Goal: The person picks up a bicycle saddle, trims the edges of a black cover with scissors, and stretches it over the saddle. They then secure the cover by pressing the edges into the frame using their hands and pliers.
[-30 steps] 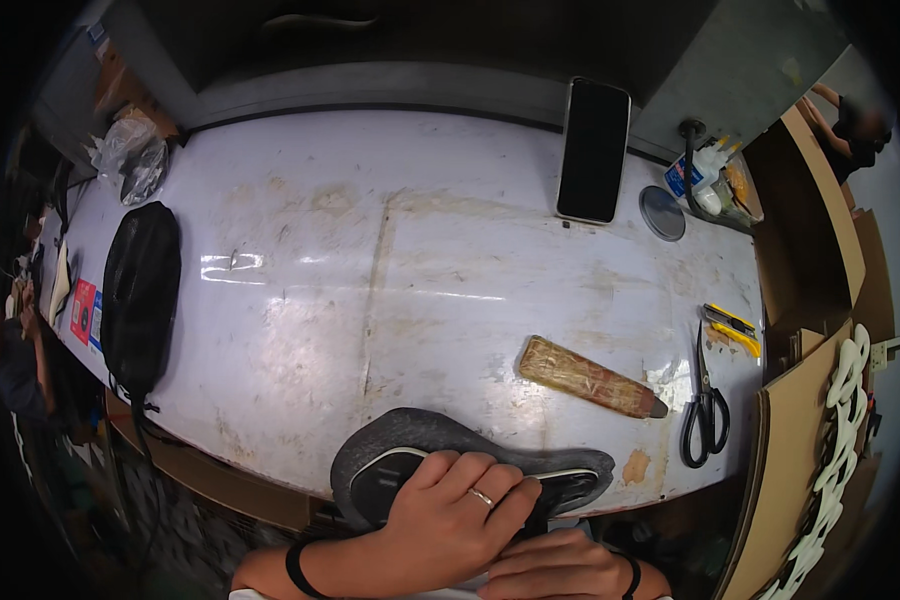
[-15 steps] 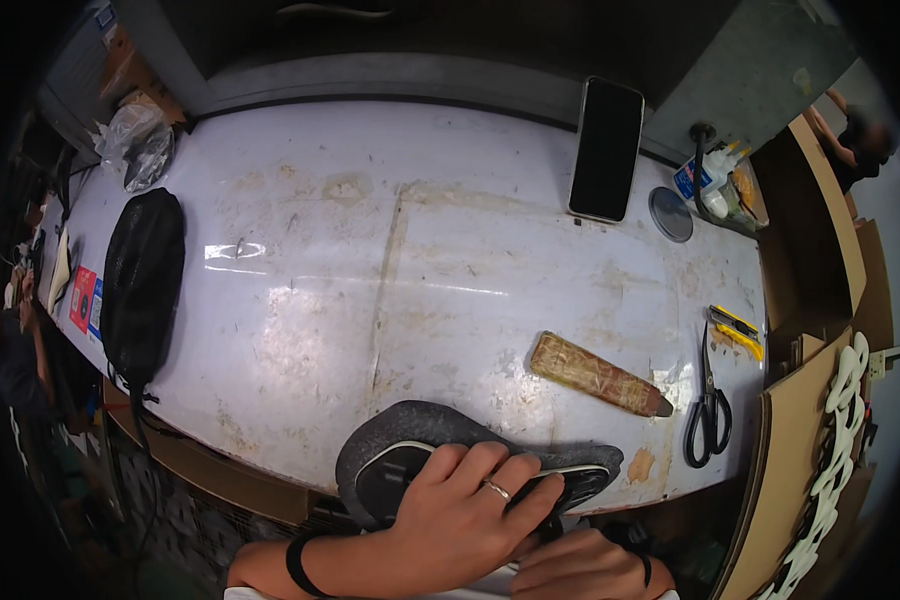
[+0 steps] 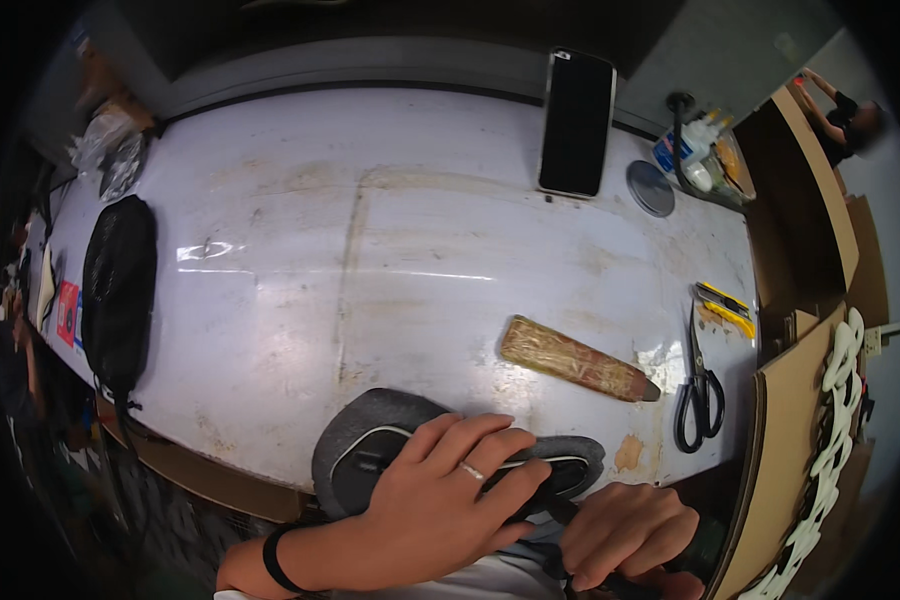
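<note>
At the table's near edge lies a sole-shaped grey and black piece (image 3: 368,408), with a thin white line inside its grey rim. My left hand (image 3: 450,490), with a ring and a dark wristband, lies across its middle and grips it; the fingers bend over the top. Just to the right, my right hand (image 3: 625,535) is closed in a fist around something dark, mostly hidden under the fingers. Beyond the hands rests a tapered, tape-wrapped brown block (image 3: 575,358). Scissors (image 3: 700,390) with black handles lie to its right, below a yellow utility knife (image 3: 725,308).
A phone (image 3: 577,125) leans at the back, near a grey disc (image 3: 651,188) and a basket of glue bottles (image 3: 705,150). A black pouch (image 3: 120,290) lies at the left. Cardboard (image 3: 770,430) and white looped pieces (image 3: 832,430) stand at the right. Another person (image 3: 840,125) is far right.
My right hand has moved right, away from my left hand, and turned into a clearer fist. The left hand's fingers have spread slightly on the piece. The whole view has shifted a little.
</note>
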Demonstrator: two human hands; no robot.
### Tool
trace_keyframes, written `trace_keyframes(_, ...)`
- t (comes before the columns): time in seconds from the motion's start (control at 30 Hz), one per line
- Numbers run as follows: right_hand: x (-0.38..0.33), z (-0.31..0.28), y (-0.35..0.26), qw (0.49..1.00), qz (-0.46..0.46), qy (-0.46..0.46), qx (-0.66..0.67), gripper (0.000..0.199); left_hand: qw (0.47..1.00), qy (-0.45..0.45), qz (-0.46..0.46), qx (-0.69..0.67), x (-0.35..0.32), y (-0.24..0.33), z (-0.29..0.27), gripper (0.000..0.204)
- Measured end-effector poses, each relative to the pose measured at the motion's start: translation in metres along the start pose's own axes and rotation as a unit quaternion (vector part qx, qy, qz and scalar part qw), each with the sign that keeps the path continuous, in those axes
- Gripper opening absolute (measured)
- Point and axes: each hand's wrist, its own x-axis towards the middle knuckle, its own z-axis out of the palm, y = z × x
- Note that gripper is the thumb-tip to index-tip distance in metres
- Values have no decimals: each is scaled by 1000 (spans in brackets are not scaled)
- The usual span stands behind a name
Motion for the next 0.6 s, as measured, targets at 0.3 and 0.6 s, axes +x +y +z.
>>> trace_keyframes(0.3, -1, 0, -4, 1000, -2, 3, -9, 59, 997, -54, 35, 50, -1, 2, 2, 29)
trace_keyframes(0.6, 5, 14, -13, 997, 44, 29, -62, 62, 993, -60, 47, 88, -2, 3, 4, 29)
